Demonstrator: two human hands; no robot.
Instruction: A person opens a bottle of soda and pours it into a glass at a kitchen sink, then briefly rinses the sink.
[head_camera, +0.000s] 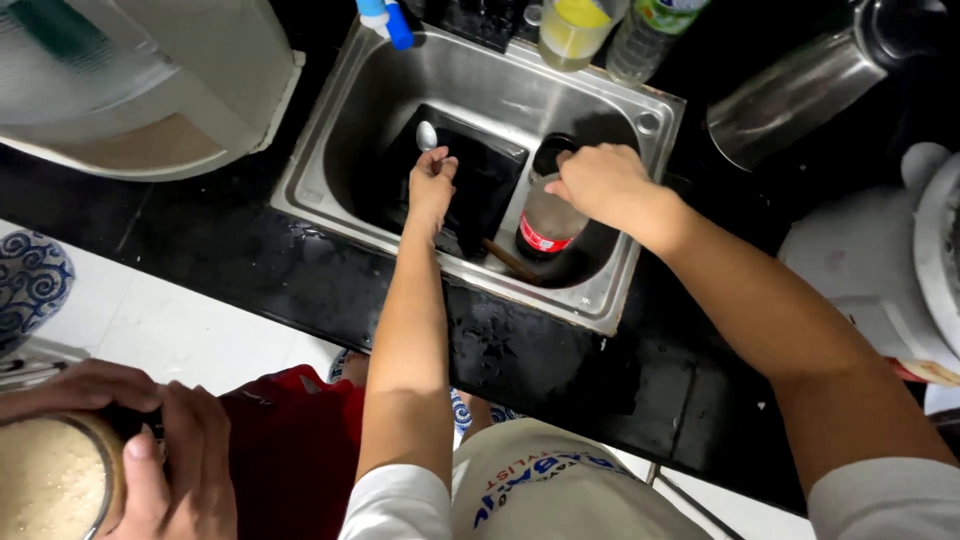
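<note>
Head view: a metal spoon (427, 135) stands bowl-up in the left hand (432, 180), whose fingers are curled tight around its handle, above a black square tray (490, 170) lying in the steel sink (340, 120). Just right, the right hand (600, 180) rests on top of a clear plastic bottle (545, 225) with a red label, fingers bent over its cut-open rim. A brown stick (510, 262) lies near the bottle's base. At the near left, another person's hands (160, 450) hold a container of rice (45, 480).
</note>
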